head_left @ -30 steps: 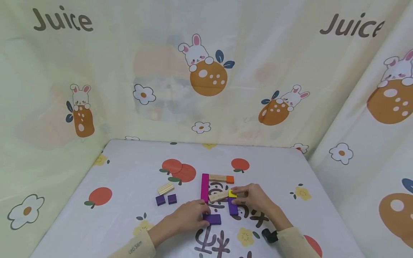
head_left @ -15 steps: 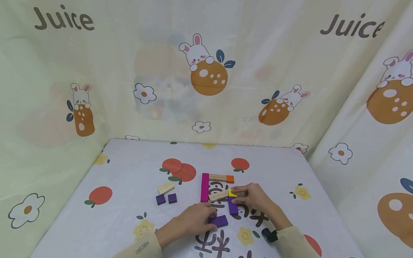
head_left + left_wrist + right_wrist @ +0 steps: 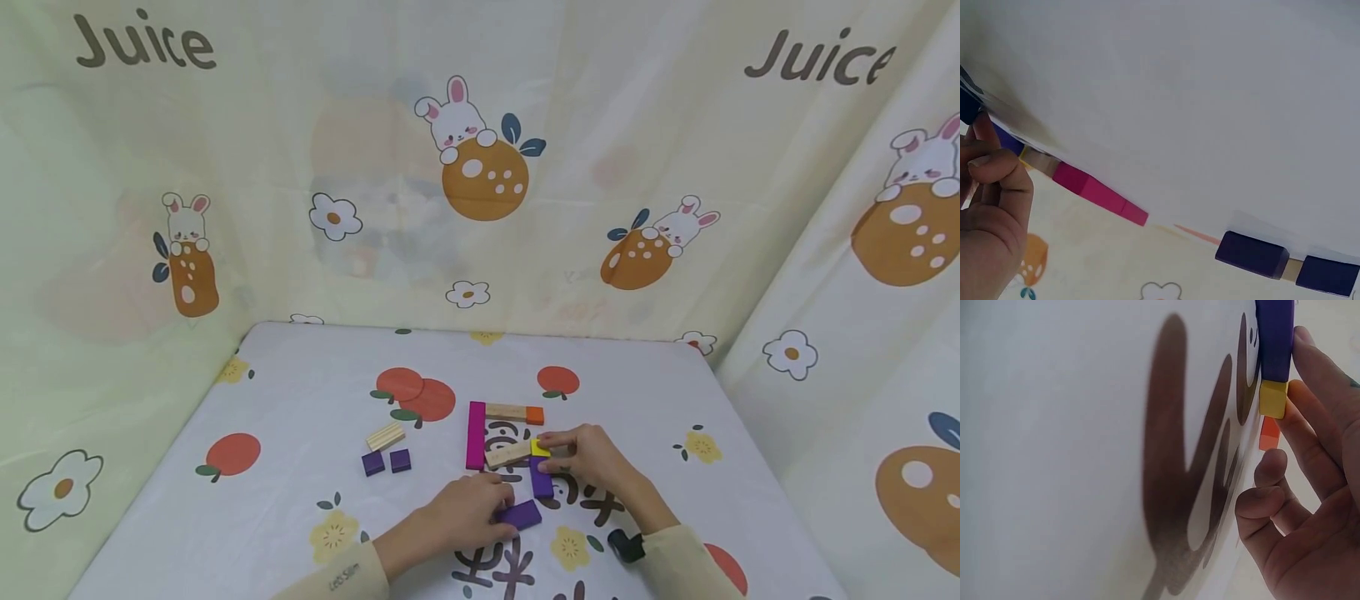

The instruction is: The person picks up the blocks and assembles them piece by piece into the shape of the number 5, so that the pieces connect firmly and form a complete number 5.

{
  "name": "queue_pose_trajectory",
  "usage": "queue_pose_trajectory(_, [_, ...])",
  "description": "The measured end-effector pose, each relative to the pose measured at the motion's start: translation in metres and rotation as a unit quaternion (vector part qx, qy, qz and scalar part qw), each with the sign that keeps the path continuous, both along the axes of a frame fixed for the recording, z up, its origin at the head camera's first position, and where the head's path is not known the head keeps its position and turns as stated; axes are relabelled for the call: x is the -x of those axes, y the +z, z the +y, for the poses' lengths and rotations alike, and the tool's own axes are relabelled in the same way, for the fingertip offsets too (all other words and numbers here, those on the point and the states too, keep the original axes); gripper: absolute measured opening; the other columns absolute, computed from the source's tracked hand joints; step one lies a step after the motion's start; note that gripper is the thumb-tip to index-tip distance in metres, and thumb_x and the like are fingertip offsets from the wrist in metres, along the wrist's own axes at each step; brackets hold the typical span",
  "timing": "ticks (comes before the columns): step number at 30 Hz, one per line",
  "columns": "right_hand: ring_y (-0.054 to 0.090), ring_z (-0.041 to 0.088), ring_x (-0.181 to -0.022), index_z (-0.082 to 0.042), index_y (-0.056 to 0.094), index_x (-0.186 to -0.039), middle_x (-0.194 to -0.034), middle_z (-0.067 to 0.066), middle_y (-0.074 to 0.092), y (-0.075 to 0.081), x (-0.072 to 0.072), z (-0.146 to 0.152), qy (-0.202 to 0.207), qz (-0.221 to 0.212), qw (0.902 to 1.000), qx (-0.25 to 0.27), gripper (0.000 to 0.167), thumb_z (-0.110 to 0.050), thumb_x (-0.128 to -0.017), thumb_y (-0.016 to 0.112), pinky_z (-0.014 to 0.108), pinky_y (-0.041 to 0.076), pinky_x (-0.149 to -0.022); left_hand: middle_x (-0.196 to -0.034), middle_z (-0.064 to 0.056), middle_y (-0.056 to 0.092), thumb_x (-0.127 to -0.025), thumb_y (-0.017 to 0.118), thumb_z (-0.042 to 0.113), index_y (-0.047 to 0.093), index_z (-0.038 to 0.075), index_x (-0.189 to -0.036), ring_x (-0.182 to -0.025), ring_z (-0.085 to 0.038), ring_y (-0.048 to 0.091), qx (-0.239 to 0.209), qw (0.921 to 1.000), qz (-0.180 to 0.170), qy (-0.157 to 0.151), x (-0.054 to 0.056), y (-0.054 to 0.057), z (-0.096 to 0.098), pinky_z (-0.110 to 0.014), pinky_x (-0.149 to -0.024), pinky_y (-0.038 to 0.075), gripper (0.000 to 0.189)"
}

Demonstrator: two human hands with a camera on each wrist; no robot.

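Observation:
My left hand [image 3: 474, 508] holds one end of a purple block [image 3: 522, 515] low over the near part of the table, with thumb and fingers at its sides. In the left wrist view the same purple block [image 3: 967, 107] shows at the fingertips. My right hand [image 3: 592, 458] touches a yellow cube [image 3: 539, 448] with a finger, while its thumb [image 3: 1304, 336] lies against the side of a second purple block [image 3: 541, 479] that adjoins the cube. From the yellow cube a plain wooden block [image 3: 508, 455] runs toward the lower end of a long magenta block [image 3: 476, 436].
At the magenta block's far end lie another wooden block [image 3: 506, 412] and an orange cube [image 3: 535, 416]. Off to the left are a ridged wooden piece [image 3: 386, 437] and two small dark purple blocks [image 3: 372, 464]. A patterned cloth [image 3: 285, 400] covers the table.
My left hand has slid to the right with the purple block, which now sits at a slant near the second purple block. The right hand keeps its place.

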State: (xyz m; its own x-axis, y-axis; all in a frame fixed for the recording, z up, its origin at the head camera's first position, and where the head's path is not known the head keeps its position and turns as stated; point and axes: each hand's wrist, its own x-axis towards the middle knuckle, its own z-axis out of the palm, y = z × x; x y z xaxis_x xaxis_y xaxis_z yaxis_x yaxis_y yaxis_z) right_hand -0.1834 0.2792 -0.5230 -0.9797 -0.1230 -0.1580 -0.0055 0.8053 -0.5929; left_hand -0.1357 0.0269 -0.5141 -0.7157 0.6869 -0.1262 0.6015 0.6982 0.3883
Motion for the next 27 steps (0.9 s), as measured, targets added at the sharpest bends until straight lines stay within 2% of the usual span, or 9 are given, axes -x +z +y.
queue_pose_trajectory(6, [0.048, 0.016, -0.077, -0.029, 0.083, -0.117, -0.133, -0.003, 0.077, 0.000, 0.000, 0.001, -0.001, -0.001, 1.0000, 0.002, 0.040, -0.035, -0.079, 0.093, 0.023, 0.034, -0.061, -0.094, 0.012, 0.067, -0.092, 0.082, 0.046, 0.077, 0.024, -0.112, -0.078, 0.000, 0.052, -0.002, 1.0000, 0.005, -0.002, 0.000, -0.001, 0.006, -0.018, -0.070, 0.047, 0.031])
queue_pose_trajectory(16, [0.049, 0.015, -0.079, -0.030, 0.083, -0.117, -0.134, -0.003, 0.076, 0.001, -0.001, 0.000, -0.003, -0.002, 1.0000, 0.003, 0.040, -0.036, -0.079, 0.092, 0.023, 0.035, -0.061, -0.094, 0.010, 0.070, -0.091, 0.082, 0.046, 0.076, 0.022, -0.111, -0.074, -0.002, 0.051, 0.001, 1.0000, 0.000, 0.004, -0.004, 0.007, 0.016, -0.018, -0.066, 0.044, 0.031])
queue_pose_trajectory(22, [0.049, 0.015, -0.078, -0.029, 0.083, -0.118, -0.134, -0.003, 0.076, 0.002, -0.002, -0.001, -0.002, -0.004, 1.0000, 0.008, 0.040, -0.036, -0.079, 0.092, 0.023, 0.035, -0.061, -0.093, 0.009, 0.072, -0.091, 0.082, 0.045, 0.076, 0.020, -0.112, -0.073, -0.002, 0.051, 0.002, 1.0000, 0.004, 0.006, -0.004, 0.002, 0.019, -0.017, -0.065, 0.043, 0.033])
queue_pose_trajectory(27, [0.049, 0.015, -0.079, -0.029, 0.083, -0.118, -0.134, -0.003, 0.076, 0.000, -0.002, 0.000, 0.001, -0.001, 1.0000, 0.005, 0.041, -0.037, -0.079, 0.092, 0.023, 0.035, -0.062, -0.095, 0.006, 0.072, -0.091, 0.083, 0.043, 0.076, 0.018, -0.113, -0.074, -0.003, 0.051, 0.001, 0.9999, -0.009, 0.014, -0.004, 0.001, 0.022, -0.018, -0.066, 0.045, 0.034])
